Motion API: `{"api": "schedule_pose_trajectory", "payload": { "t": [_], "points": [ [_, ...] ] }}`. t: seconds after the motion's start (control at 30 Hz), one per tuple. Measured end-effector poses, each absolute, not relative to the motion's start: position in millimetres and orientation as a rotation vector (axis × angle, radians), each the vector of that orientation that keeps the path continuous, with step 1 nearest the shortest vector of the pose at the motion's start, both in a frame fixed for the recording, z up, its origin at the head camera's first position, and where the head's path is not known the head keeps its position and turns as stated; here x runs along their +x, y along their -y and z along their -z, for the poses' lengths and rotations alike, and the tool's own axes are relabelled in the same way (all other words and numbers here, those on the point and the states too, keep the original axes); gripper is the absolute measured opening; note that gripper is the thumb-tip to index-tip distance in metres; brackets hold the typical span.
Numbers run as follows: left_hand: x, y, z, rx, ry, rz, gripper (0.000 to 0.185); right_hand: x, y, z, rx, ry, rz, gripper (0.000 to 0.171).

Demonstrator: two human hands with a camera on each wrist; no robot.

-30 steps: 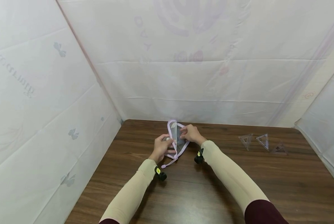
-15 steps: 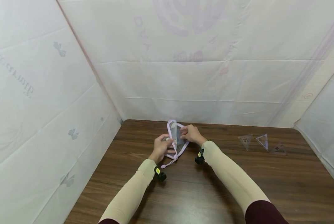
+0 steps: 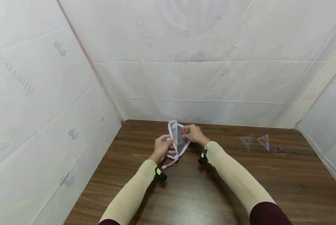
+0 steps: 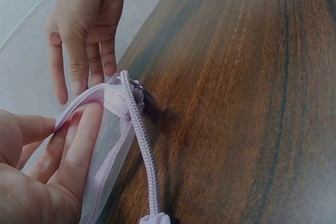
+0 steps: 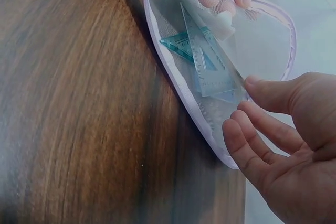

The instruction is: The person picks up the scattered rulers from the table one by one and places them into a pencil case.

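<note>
A mesh zip pouch with a lilac rim [image 3: 184, 150] lies open near the table's back edge. My left hand [image 3: 160, 148] pinches one side of the pouch's opening between thumb and fingers, some fingers reaching inside. Several set squares lie in the pouch, among them a clear one [image 5: 220, 80] over a teal one [image 5: 176, 45]. My right hand [image 3: 194, 133] is at the pouch's right side, thumb and fingers loosely parted, the thumb tip right by the clear set square's corner in the right wrist view. A lilac pull cord [image 4: 144, 135] hangs from the zip.
Three clear triangular plastic pieces lie at the table's back right: a left one [image 3: 249, 147], a middle one [image 3: 266, 146] and a right one [image 3: 281, 153]. White cloth walls [image 3: 185, 81] stand behind and at both sides of the brown wooden table [image 3: 185, 200].
My right hand has drawn back slightly to the right, with its wrist and forearm. The left hand and the pouch stay almost where they were.
</note>
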State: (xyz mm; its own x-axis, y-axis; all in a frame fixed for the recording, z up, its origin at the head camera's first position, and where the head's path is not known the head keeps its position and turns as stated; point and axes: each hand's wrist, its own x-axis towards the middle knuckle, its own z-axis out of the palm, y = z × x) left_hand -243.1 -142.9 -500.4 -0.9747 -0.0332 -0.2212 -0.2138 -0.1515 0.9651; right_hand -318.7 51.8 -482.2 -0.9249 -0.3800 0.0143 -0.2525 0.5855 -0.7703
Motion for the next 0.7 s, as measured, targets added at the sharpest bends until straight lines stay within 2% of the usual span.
{"api": "schedule_pose_trajectory", "payload": {
  "t": [0.4, 0.7],
  "points": [
    [-245.4, 145.1, 501.9, -0.276, -1.939, -2.28, 0.035, -316.1, -57.7, 476.6, -0.587, -2.713, 1.206, 0.041],
    [-244.0, 143.0, 502.9, -0.287, -1.958, -2.291, 0.031, -314.3, -60.7, 474.0, -0.593, -2.725, 1.199, 0.049]
  ]
}}
